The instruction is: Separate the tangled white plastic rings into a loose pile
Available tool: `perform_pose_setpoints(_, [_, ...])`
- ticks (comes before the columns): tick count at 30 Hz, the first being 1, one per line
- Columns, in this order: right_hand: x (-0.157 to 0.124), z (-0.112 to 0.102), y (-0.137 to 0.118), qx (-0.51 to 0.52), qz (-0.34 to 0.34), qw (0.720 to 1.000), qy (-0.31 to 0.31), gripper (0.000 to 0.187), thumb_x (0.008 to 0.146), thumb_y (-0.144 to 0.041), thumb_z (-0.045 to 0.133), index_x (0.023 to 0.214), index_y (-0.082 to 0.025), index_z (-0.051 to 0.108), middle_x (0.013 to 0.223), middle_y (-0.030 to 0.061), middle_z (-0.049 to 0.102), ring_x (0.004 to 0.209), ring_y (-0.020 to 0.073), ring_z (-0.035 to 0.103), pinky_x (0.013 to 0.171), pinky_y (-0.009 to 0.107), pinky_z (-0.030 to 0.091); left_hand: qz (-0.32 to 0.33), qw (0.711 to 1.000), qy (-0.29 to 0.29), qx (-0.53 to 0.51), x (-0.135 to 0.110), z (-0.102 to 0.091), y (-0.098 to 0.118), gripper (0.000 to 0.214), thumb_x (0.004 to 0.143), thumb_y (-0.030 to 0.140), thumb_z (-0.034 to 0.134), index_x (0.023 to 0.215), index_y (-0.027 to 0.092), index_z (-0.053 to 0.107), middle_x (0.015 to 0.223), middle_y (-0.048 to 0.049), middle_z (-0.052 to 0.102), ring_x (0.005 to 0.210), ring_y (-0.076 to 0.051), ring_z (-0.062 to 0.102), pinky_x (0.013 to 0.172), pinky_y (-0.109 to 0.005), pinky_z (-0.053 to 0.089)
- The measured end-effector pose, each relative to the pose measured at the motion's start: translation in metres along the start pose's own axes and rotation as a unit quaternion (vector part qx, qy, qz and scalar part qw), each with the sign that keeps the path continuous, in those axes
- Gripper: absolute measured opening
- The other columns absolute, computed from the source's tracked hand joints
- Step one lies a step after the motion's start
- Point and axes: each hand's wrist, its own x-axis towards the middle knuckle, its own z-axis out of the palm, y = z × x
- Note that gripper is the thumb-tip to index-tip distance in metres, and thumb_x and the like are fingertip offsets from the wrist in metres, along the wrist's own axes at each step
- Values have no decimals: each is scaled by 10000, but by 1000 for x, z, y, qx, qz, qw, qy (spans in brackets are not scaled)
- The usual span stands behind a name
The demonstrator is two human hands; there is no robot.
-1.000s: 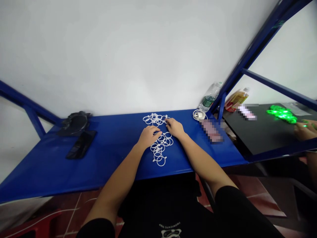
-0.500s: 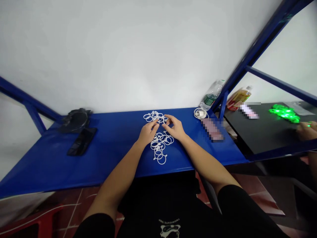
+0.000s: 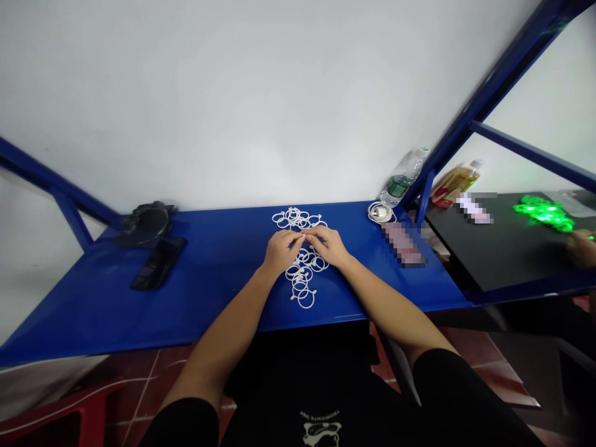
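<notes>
Fingertips meet over the blue table, where my left hand (image 3: pixel 280 251) and my right hand (image 3: pixel 330 246) pinch a small white piece (image 3: pixel 303 235) between them. It looks like part of a white plastic ring; the rest is hidden by the fingers. Just beyond my hands lies a cluster of thin white rings with small knobs (image 3: pixel 293 215). Closer to my body, a longer pile of similar rings (image 3: pixel 306 299) spreads below my wrists, partly overlapping one another.
The blue table (image 3: pixel 218 292) runs along a white wall. On its left lie a black plastic bundle (image 3: pixel 148 226) and a flat black object (image 3: pixel 158 264). To the right are a coiled white cable (image 3: pixel 380 212) and a bottle (image 3: pixel 404 179). Another person's hand (image 3: pixel 582 247) is near glowing green lights (image 3: pixel 544 213).
My hands were apart with loosely curled fingers near the far rings. Now their fingertips have come together on a small white piece. The view has shifted slightly.
</notes>
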Motion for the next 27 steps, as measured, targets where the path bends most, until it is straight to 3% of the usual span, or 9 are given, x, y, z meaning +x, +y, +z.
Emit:
perform_pose_setpoints(9, [3, 3, 1, -83, 2, 996, -16, 235, 1052, -303, 523, 1078, -238, 747, 1036, 65, 787, 965, 218, 714, 906, 367, 537, -44, 998, -40, 13, 1, 0, -5, 211, 971, 303, 611, 838, 217, 750, 784, -23, 753, 764, -182, 689, 800, -333, 485])
perform_pose_setpoints(15, [0, -8, 9, -51, 13, 997, -55, 352, 1035, -310, 541, 1372, -242, 619, 1077, 50, 761, 782, 166, 679, 781, 309, 537, -54, 991, -120, -31, 3, -6, -11, 240, 989, 374, 604, 915, 216, 770, 861, -26, 766, 799, -180, 681, 781, -313, 490])
perform_pose_setpoints(19, [1, -12, 12, -46, 15, 996, -78, 460, 1018, -357, 577, 1466, -261, 533, 1185, 61, 727, 689, 140, 612, 750, 307, 536, -75, 983, -165, -37, 3, -6, -11, 315, 1010, 381, 562, 831, 204, 752, 815, -28, 728, 795, -177, 655, 779, -313, 488])
perform_pose_setpoints(24, [7, -22, 38, -154, 110, 982, 1, 322, 1039, -320, 528, 1315, -219, 659, 1121, 79, 725, 927, 204, 662, 875, 337, 534, -83, 977, -196, -33, 1, -2, -6, 246, 972, 378, 623, 856, 217, 767, 847, -29, 739, 835, -182, 656, 824, -322, 502])
perform_pose_setpoints(27, [7, -24, 54, -242, 167, 956, -28, 333, 987, -302, 620, 1297, -199, 687, 1161, 118, 708, 1054, 253, 646, 960, 379, 515, -83, 973, -210, -40, 0, 1, -5, 241, 961, 410, 636, 895, 232, 783, 882, -36, 757, 861, -196, 670, 833, -336, 518])
